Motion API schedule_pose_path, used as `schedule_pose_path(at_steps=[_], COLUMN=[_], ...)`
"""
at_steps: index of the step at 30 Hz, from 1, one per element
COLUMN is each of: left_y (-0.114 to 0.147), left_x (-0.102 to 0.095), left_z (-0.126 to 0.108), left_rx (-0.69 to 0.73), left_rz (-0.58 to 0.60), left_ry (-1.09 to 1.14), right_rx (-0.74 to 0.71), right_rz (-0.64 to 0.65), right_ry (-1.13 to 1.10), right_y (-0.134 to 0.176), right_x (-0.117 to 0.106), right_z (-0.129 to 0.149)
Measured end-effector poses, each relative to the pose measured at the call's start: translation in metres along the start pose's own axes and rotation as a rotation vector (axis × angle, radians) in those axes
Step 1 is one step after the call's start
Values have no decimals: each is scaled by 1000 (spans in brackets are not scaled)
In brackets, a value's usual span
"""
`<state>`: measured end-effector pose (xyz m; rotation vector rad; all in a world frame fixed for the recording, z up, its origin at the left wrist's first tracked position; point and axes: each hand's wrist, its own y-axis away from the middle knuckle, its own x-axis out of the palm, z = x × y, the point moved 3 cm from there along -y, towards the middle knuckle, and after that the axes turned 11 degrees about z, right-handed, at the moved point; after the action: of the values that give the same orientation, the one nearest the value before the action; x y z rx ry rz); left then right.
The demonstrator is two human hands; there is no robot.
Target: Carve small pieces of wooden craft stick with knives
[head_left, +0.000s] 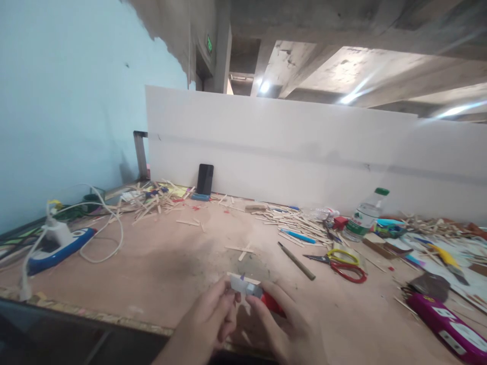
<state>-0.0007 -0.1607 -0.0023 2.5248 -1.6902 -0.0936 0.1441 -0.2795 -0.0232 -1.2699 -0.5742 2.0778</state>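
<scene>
Close to the table's front edge, my two hands meet over small pieces. My left hand (213,317) is closed, pinching the left end of a pale wooden craft stick (247,279) with a purple mark near it. In my right hand (283,322), the fingers wrap round a red-handled tool (272,303) with a grey head, which looks like a utility knife. A flat grey-white part (239,285) spans the gap between my fingertips, touching or very near the stick. Just beyond lie two crossed craft sticks (245,250). My fingers partly hide the tool.
To the right are a brown rod-like tool (297,261), red-and-yellow scissors (344,263), a blue pen (299,236), a water bottle (363,218) and a purple box (445,324). A phone (205,179) leans at the back. Left sits a power strip (63,251) with white cables.
</scene>
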Motion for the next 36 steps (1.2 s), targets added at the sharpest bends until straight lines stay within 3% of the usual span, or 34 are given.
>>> schedule_pose_path(at_steps=[13, 27, 36], left_y=[0, -6, -4], left_x=[1, 1, 3], left_z=[0, 14, 8], left_rx=[11, 36, 38], left_rz=[1, 11, 39], left_ry=[-23, 1, 3], right_rx=[-66, -29, 9], right_rz=[-7, -71, -183], right_ry=[63, 71, 34], right_y=[-3, 1, 1], right_x=[-4, -1, -4], right_z=[0, -2, 1])
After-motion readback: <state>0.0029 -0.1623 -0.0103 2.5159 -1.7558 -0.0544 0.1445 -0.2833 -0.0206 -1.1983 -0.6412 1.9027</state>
